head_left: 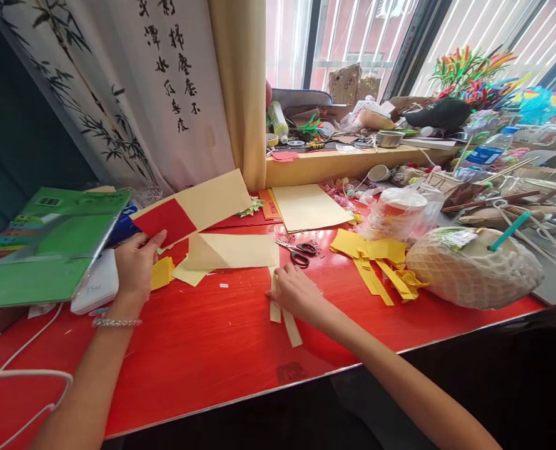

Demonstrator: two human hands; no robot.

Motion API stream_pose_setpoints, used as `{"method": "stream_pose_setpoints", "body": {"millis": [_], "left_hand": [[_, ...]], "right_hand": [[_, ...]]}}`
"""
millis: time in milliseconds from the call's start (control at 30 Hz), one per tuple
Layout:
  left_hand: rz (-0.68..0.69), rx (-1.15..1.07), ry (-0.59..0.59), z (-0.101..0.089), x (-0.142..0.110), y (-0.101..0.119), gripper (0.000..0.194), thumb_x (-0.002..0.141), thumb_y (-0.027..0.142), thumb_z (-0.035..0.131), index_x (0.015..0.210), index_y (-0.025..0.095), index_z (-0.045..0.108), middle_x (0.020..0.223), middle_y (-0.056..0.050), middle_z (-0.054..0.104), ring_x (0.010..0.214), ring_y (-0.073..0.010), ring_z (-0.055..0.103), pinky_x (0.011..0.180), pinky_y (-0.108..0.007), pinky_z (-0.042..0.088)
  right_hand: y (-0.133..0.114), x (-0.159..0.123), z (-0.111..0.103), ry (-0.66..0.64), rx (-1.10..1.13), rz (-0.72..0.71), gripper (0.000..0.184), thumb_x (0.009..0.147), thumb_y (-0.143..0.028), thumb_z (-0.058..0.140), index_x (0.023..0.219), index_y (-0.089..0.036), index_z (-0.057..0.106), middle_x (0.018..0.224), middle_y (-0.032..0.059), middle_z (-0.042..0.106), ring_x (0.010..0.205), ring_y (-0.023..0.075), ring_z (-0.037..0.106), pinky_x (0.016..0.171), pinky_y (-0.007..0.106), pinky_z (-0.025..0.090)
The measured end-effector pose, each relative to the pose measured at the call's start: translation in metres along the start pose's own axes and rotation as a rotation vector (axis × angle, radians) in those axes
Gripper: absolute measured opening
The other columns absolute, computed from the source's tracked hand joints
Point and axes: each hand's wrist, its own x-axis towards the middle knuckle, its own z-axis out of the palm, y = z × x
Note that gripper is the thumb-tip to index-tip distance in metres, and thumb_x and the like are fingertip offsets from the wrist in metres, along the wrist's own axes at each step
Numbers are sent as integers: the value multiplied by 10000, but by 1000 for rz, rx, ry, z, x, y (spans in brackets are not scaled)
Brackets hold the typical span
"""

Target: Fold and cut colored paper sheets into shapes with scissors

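Pinching red paper square [168, 220] with left fingers [158, 239]; touching cream paper strips [293, 328] with right fingers [282, 275], can't tell if gripping. Press gently, minding scissors [295, 247] at one o'clock.

Glossy red table [188, 369], tan sill [315, 167] behind. Window [287, 44] above, bright daylight. White curtain [118, 37] left: bamboo print [69, 53], black characters [182, 64]. Tan curtain [247, 87] between it and window. Far left dark.

Home-like craft corner; red table [202, 356], paper strips [293, 329], scissors [300, 257], bamboo-print curtain [184, 81], cluttered windowsill [315, 165]
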Motion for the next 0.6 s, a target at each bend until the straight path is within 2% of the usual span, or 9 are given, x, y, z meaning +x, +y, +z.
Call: {"method": "stream_pose_setpoints", "body": {"millis": [67, 133, 267, 367, 433, 500, 600], "left_hand": [[115, -108, 160, 2, -2, 2, 441, 716, 420, 644, 554, 179, 312, 542, 57, 189, 502, -63, 208, 481, -262, 188], [157, -190, 212, 5, -3, 3, 431, 650, 346, 712, 526, 177, 335, 530, 61, 219, 492, -61, 230, 469, -264, 204], [95, -284, 132, 8, -4, 4, 356, 638, 317, 715, 525, 191, 402, 527, 56, 258, 473, -69, 245, 432, -262, 207], [60, -348, 90, 10, -5, 3, 307, 633, 297, 716, 540, 195, 442, 526, 54, 274, 465, -69, 250, 419, -256, 203], [46, -360, 69, 13, -7, 5, 312, 636, 302, 713, 533, 190, 441, 510, 58, 272, 457, -67, 241, 418, -255, 199], [29, -369, 49, 16, -9, 7, 312, 642, 300, 708, 532, 183, 441, 498, 60, 274, 454, -63, 239, 422, -255, 200], [8, -368, 33, 18, -11, 10, 302, 648, 272, 703, 543, 174, 437, 492, 62, 287, 460, -57, 254, 438, -253, 216]], "right_hand": [[-3, 2, 2, -44, -4, -4, 145, 786, -95, 451, 869, -104, 569, 882, 149, 576, 859, 252, 520, 699, 302, 371], [-1, 6, 2, -61, 0, 37, 242, 730, 8, 408, 879, -93, 569, 884, 160, 579, 855, 251, 524, 680, 296, 356], [7, 10, 0, -71, 35, 117, 313, 685, 55, 394, 898, -58, 594, 889, 195, 607, 803, 258, 561, 622, 295, 347], [19, 5, -12, -95, 110, 106, 251, 718, -9, 438, 810, -121, 644, 805, 116, 654, 754, 217, 594, 602, 264, 368], [33, -3, -31, -60, 176, 109, 257, 750, -47, 439, 806, -163, 661, 806, 70, 673, 766, 192, 608, 625, 250, 392], [53, -12, -58, 122, 306, 176, 232, 768, -92, 458, 804, -178, 670, 792, 59, 676, 736, 194, 610, 644, 271, 417], [90, -24, -99, 571, 149, 229, 249, 775, -91, 446, 887, -166, 655, 928, 102, 650, 867, 231, 591, 807, 353, 419]]}}
